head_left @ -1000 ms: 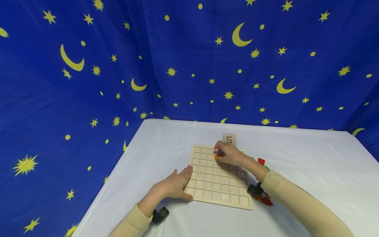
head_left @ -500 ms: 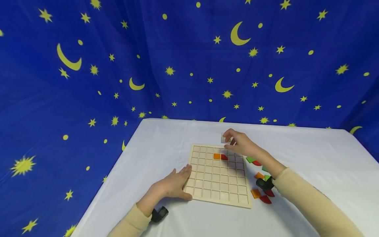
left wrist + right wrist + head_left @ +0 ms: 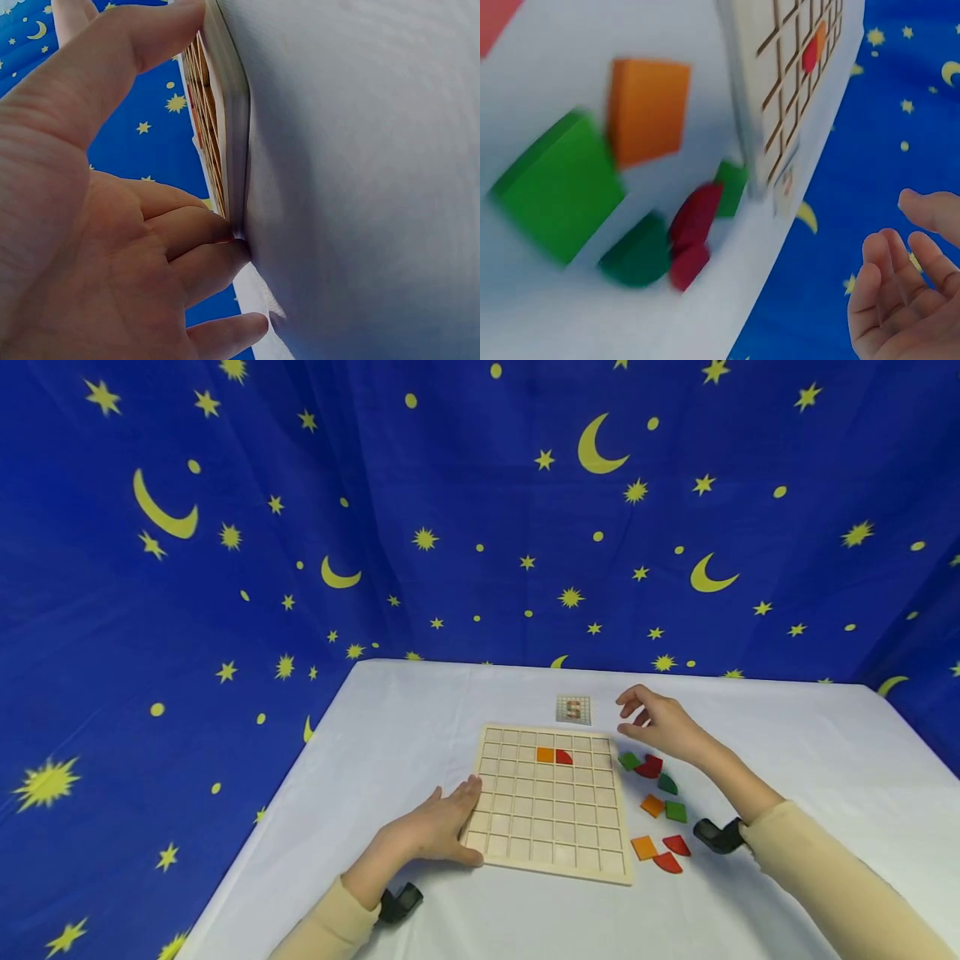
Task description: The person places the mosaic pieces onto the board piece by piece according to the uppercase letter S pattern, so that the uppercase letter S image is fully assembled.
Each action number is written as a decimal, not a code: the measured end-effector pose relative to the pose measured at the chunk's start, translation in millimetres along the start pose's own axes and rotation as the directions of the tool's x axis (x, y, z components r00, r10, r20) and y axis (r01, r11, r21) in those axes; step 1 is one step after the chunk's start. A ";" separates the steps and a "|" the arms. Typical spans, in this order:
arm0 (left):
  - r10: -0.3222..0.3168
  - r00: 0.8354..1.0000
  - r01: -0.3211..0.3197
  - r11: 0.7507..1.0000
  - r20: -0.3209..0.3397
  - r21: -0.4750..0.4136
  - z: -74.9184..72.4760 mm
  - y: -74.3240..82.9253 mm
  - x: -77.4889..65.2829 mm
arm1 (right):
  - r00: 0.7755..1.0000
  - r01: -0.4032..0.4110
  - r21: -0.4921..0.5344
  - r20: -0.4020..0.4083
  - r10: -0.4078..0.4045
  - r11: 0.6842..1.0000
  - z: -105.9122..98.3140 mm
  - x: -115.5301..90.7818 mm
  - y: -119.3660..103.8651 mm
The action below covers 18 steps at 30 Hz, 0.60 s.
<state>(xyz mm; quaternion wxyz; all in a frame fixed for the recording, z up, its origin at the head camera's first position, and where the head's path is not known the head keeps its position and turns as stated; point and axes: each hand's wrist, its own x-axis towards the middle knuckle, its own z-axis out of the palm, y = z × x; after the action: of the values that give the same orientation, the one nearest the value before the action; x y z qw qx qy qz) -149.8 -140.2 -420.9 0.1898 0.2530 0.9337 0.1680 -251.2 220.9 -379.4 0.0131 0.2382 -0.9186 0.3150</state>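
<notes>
A wooden grid board (image 3: 551,810) lies on the white table. In its second row from the back sit an orange square tile (image 3: 545,755) and a red quarter-round tile (image 3: 563,757), side by side. My left hand (image 3: 431,827) rests against the board's left edge, thumb and fingertips touching its rim; the left wrist view shows the fingers (image 3: 202,262) at that edge. Above the table, beyond the board's back right corner, my right hand (image 3: 663,722) hovers with loosely bent fingers and nothing between them.
Right of the board lie loose tiles: green squares (image 3: 676,812), a dark green quarter-round (image 3: 667,784), orange squares (image 3: 644,848) and several red pieces (image 3: 667,862). A small pattern card (image 3: 573,710) lies behind the board. A starry blue curtain (image 3: 465,510) surrounds the table.
My right hand has let go of the tiles on the board and moved right, uncovering the red quarter-round, the card and the loose tiles. The left hand has stayed at the board's edge.
</notes>
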 end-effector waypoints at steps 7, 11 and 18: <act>0.003 1.000 -0.003 1.000 -0.003 -0.003 0.4 -0.7 -0.3 | 0.997 -0.072 -0.011 -0.006 0.072 0.997 -8.9 -15.5 18.9; 0.009 1.000 -0.009 1.000 -0.006 -0.006 1.1 -0.4 -0.7 | 0.995 -0.103 -0.018 -0.001 0.103 0.995 -9.0 -24.7 29.0; 0.012 1.000 -0.012 1.000 -0.005 -0.006 0.6 -0.3 -0.8 | 0.978 -0.186 -0.013 0.098 0.187 0.982 1.0 -36.3 43.3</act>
<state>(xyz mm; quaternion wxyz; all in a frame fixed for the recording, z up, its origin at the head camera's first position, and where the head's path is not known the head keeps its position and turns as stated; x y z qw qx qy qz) -149.1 -140.8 -421.3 0.1873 0.2577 0.9320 0.1727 -238.2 265.6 -411.3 -0.0614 0.1662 -0.9370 0.3010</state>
